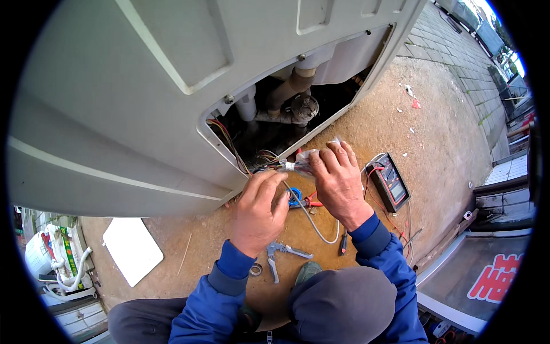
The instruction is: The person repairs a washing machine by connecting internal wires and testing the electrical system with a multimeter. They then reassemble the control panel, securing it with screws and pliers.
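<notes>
White panel point(133, 251) on ground point(435, 149); left hand point(259, 212) half-curled, fingertips at wire bundle point(270, 163) by appliance opening point(321, 133), hold unclear; right hand point(339, 182) curled around bundle's clear plastic wrap point(303, 163); digital multimeter point(391, 182) further right.

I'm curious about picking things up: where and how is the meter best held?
Probably from above, across the long sides of the meter, near its screen: it is boxy, lying face up, and a red lead crosses the other end.

Multimeter point(394, 189) right of right hand point(340, 186)
</notes>
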Demonstrator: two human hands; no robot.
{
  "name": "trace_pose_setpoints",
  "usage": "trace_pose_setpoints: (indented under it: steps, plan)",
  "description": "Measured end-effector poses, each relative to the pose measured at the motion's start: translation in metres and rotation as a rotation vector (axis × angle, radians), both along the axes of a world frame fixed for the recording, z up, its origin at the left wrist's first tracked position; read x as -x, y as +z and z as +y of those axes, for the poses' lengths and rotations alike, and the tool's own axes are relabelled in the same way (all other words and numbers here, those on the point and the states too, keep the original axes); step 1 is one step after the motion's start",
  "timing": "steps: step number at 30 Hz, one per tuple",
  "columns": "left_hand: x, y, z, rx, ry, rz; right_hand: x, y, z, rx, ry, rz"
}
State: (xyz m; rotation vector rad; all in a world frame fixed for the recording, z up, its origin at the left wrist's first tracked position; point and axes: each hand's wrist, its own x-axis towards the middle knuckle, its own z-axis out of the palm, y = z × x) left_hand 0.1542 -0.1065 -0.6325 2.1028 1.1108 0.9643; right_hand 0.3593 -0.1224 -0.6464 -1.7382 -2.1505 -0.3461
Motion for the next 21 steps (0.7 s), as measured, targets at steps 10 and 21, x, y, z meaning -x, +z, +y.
trace_pose_setpoints:
  steps: [10,21]
  plan:
    - [-0.021,-0.044,0.044,-0.078,-0.03,0.319,0.021,0.025,0.012,-0.005,0.152,-0.078]
    - [-0.023,-0.043,0.038,-0.124,-0.134,0.454,-0.003,0.0,-0.014,0.296,0.181,0.387]
